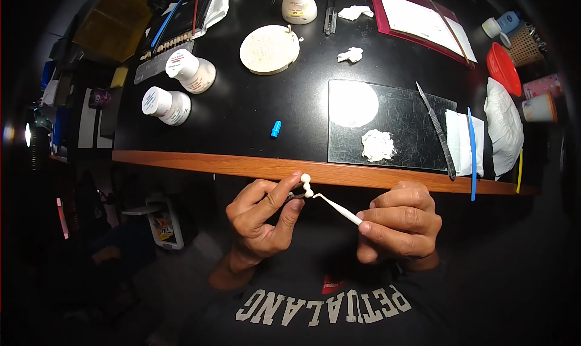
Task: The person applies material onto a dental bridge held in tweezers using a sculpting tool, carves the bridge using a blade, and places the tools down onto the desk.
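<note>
Just in front of the table edge, my left hand (266, 216) pinches a small piece of joined, cream-white tooth shapes, like a dental bridge (307, 186), between thumb and fingers. A dark, thin part shows behind it between the fingers; I cannot make out what it is. My right hand (402, 225) is closed round the white handle of a slim dental probe (342, 210). The probe's bent, fine tip points left and sits right by the lower end of the bridge; whether it touches cannot be seen.
A dark glass slab (399, 143) with white powder paste (378, 146) lies near the table edge. A scalpel (437, 131) and a blue stick (472, 155) cross its right side. Left stand bottles (190, 72), a round honeycomb tray (269, 49) and a blue cap (276, 129).
</note>
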`<state>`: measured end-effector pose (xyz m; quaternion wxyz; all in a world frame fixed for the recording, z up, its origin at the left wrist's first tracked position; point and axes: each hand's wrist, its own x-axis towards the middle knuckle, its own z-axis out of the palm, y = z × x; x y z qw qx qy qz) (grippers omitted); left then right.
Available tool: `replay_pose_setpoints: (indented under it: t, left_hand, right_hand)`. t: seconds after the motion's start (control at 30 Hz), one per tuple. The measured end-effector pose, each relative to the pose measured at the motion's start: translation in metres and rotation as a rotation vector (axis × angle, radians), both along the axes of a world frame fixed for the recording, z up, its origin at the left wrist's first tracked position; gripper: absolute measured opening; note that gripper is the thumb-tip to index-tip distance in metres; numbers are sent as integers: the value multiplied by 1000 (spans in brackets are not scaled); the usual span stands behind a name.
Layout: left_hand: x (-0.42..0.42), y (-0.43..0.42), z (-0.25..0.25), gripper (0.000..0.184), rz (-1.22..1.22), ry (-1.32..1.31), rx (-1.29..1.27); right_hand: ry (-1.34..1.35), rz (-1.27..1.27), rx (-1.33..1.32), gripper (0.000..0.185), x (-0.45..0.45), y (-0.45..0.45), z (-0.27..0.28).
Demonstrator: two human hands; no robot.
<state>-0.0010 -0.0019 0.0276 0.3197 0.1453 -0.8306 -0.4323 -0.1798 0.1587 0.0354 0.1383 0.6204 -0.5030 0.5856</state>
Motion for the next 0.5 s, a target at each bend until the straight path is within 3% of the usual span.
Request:
replay_pose_setpoints:
  t: [0.5]
  left_hand:
    - [0, -1, 1, 39, -2, -4, -3]
  right_hand:
    - [5, -5, 1, 27, 0, -1, -1]
